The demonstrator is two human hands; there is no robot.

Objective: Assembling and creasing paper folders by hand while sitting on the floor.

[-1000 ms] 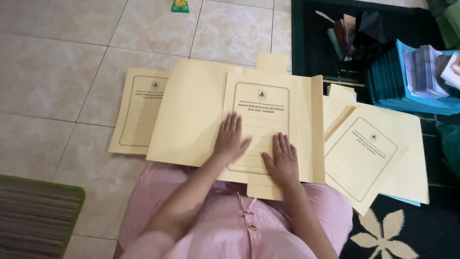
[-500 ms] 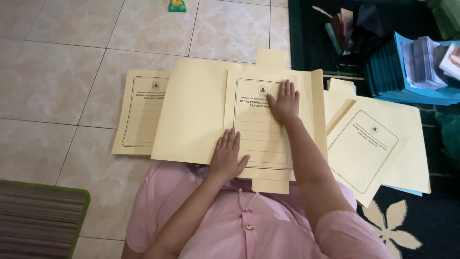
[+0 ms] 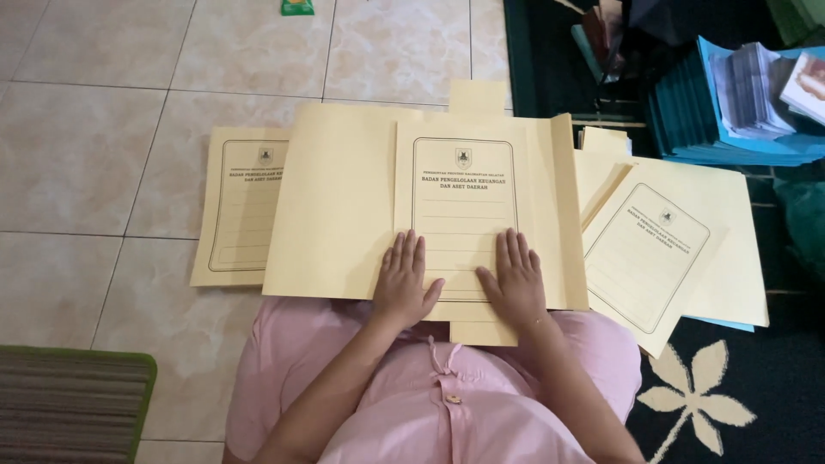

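Since 0.5 s ago the right hand (image 3: 516, 279) has slid back from the top of the printed panel to its bottom edge, so both hands now lie level, side by side; 1 s ago they sat much the same, a bit further left.

Going left to right: a striped mat (image 3: 69, 404) at the floor's bottom-left corner, then a closed cream folder (image 3: 236, 206) flat on the tiles, partly under the open one. Next the open cream folder (image 3: 344, 206), spread w/ its near edge over the person's pink lap. Left hand (image 3: 406, 279) rests flat on the lower left of the printed panel, fingers spread, gripping nothing; right hand likewise flat on the lower right, palm down, not clamped.

Looks like thin card: light, bendy, creases easily, prob. slippery on tile. Best taken by an outer edge or along the fold w/ 2 hands, not by the small flaps.

Right of it, more cream folders (image 3: 679, 249) fanned over the dark rug's edge, and a teal stack (image 3: 687, 120) near the top-right corner.
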